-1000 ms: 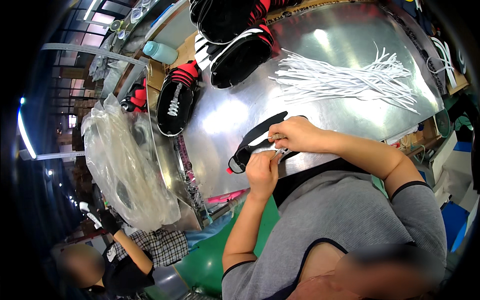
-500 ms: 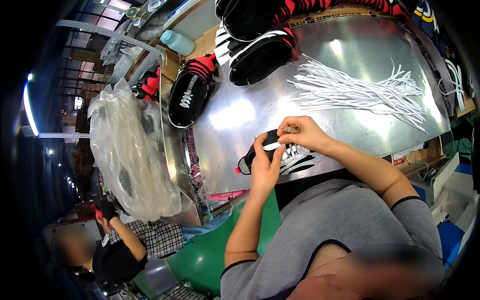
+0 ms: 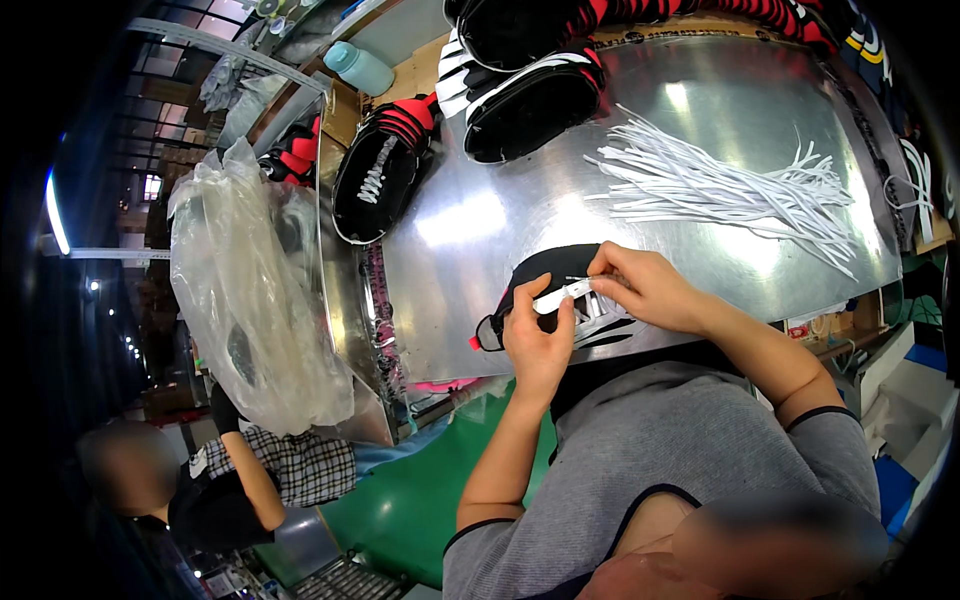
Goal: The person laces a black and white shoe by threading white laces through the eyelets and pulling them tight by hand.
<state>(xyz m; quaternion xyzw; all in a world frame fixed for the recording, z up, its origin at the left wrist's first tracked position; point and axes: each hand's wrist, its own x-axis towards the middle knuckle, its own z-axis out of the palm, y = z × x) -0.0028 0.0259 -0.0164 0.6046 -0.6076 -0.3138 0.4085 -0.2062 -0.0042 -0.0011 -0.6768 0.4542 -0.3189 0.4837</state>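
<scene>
A black-and-white shoe upper (image 3: 548,262) with a red tab at its left end lies at the near edge of the metal table. My left hand (image 3: 538,335) grips it, thumb and fingers on either side of its opening. A flat white strip (image 3: 560,298), apparently shoelace, stretches between my hands. My right hand (image 3: 650,288) pinches the strip's right end, fingertips together over the upper. White lacing (image 3: 598,308) crosses the upper below my right fingers. Whether that hand also holds a small tool is hidden.
A bundle of white shoelaces (image 3: 720,190) lies on the metal table (image 3: 480,300). Black, red and white uppers (image 3: 530,115) stand at the back; a laced one (image 3: 378,190) sits far left. A clear plastic bag (image 3: 250,300) hangs left, near another person (image 3: 235,480).
My right hand has moved slightly right and lowered its fingers toward the strip. The small brownish tool seen in its fingers before no longer shows. The other person's raised hand has shifted.
</scene>
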